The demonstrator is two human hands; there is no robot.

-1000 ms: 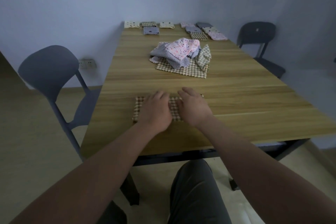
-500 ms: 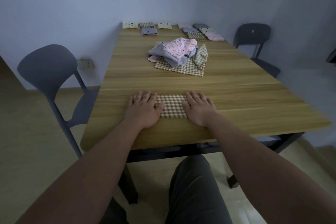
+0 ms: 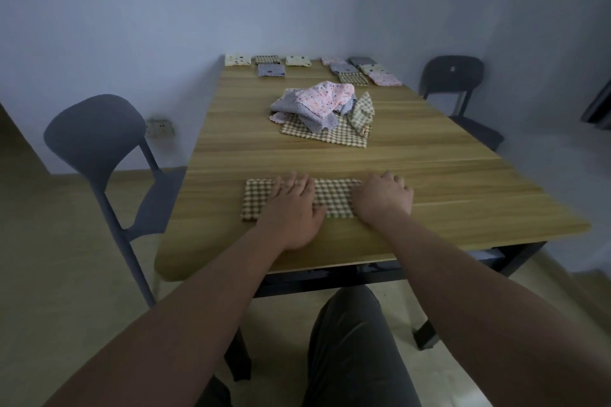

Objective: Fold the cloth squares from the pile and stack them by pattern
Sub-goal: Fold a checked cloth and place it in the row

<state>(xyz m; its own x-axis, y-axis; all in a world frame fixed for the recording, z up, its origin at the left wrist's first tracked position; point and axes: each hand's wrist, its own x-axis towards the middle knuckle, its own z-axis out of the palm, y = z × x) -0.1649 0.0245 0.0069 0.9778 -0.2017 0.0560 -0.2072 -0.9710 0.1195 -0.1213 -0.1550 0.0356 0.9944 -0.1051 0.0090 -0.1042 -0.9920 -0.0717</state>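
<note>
1 brown-checked cloth (image 3: 334,196), folded: left hand (image 3: 291,205) fingers flat, right hand (image 3: 382,200) fingers curled round end.

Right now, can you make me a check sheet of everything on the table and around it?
Surface: wooden table, bare grain showing on the right side.
Job's things: folded checked cloth near the front edge; loose pile mid-table, on a spread checked square; small folded cloths in rows along the far edge.
Clutter: nothing seen.
Hands: left hand lies flat on the checked cloth; right hand has curled fingers at the cloth's right end, grip hidden.
Cables: nothing seen; a wall socket sits low on the left wall.
Surroundings: grey chair on the left, dark chair at the far right.
</note>
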